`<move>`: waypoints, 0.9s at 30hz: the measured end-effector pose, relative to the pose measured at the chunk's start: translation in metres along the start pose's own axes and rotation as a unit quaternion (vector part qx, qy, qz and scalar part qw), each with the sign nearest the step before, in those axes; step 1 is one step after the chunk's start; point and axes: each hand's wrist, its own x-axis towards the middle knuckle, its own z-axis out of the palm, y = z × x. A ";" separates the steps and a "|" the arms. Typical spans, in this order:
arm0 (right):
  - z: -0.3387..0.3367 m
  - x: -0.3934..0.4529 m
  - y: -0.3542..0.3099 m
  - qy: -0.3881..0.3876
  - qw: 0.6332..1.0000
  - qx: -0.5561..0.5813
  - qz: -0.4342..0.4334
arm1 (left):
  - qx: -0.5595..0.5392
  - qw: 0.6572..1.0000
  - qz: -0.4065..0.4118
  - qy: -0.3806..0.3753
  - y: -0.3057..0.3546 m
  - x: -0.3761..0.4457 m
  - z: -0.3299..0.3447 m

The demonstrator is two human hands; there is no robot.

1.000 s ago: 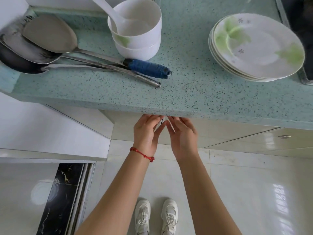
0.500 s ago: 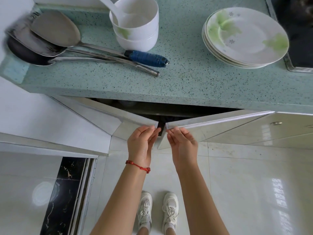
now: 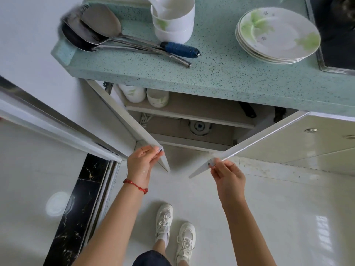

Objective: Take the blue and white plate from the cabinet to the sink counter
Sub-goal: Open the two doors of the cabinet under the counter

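Where half a second ago the two cabinet doors stood only a crack apart, they now swing wide, and both shelves show. The left hand (image 3: 140,162), a red cord at its wrist, has its fingers (image 3: 153,153) pinched on the edge of the left door (image 3: 132,123); the right hand (image 3: 227,176) has its fingers (image 3: 216,163) pinched likewise on the edge of the right door (image 3: 269,139). Both hands have drawn further apart with the doors.

The blue and white plate (image 3: 198,127) lies on the lower shelf (image 3: 169,127), near the middle of the opening; only part of its blue pattern on white shows below the front lip of the upper shelf (image 3: 201,110), which hides the rest.

On the upper shelf, at the left, stand two white bowls (image 3: 146,95) with green marks, side by side. Further right a black handle (image 3: 247,110) pokes out over the same shelf.

Above, on the speckled green surface (image 3: 221,73), lie metal spatulas (image 3: 99,25), one with a blue-wrapped grip, then stacked white bowls, then a stack of green-flowered plates (image 3: 278,33) at the right. Below, on the pale tiled floor (image 3: 278,208), are the person's white shoes (image 3: 174,227).
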 end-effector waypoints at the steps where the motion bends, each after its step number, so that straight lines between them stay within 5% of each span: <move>1: -0.005 -0.003 0.000 0.000 1.000 -0.007 -0.003 | 0.005 1.000 0.000 0.001 0.001 -0.002 -0.004; 11: -0.045 -0.034 -0.002 0.037 0.997 -0.055 -0.046 | 0.053 0.998 0.012 0.014 0.014 -0.025 -0.067; 27: -0.105 -0.076 -0.014 0.228 0.970 -0.048 -0.061 | 0.144 0.983 0.038 0.105 0.051 -0.057 -0.145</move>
